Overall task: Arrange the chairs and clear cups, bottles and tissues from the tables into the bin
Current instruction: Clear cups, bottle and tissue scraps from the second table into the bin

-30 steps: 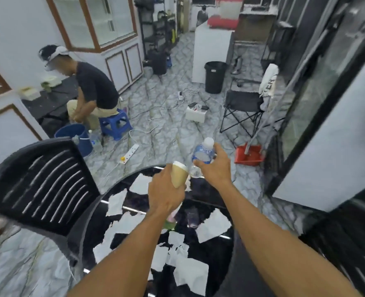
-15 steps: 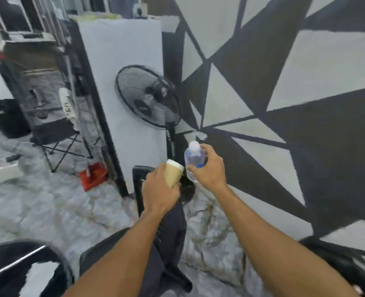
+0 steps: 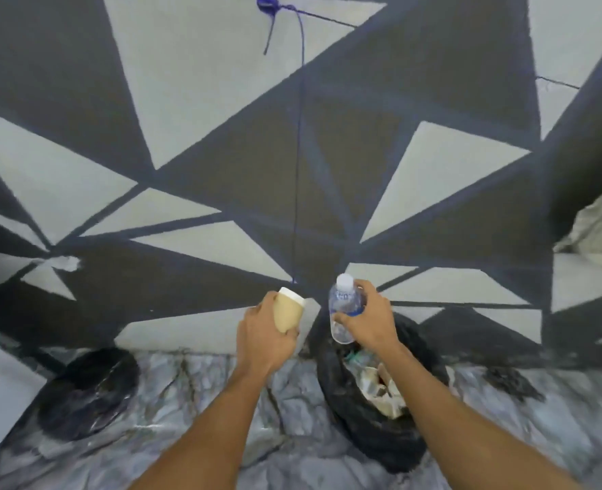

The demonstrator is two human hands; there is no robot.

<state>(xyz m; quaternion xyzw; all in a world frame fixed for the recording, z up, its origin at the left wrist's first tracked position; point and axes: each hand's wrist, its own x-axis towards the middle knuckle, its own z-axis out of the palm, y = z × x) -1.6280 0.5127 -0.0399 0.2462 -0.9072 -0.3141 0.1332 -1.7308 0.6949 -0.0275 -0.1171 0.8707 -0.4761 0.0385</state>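
Note:
My left hand (image 3: 262, 339) grips a tan paper cup (image 3: 287, 313) with a white lid, tilted to the right. My right hand (image 3: 370, 321) holds a clear plastic water bottle (image 3: 343, 307) with a white cap, upright. The bottle hangs just above the near rim of a black bin bag (image 3: 366, 429) that stands open on the floor against the wall. Paper and other rubbish show inside the bag. The cup is to the left of the bag's opening.
A black and grey triangle-patterned wall (image 3: 222, 171) fills the view ahead. A round black fan base (image 3: 87, 394) sits on the marble floor (image 3: 193, 390) at the left. A blue cord (image 3: 297, 136) hangs down the wall above the bag.
The view has swung right, from the table and room to the patterned wall and the bin bag. Both hands still hold the cup and bottle, now over the bag.

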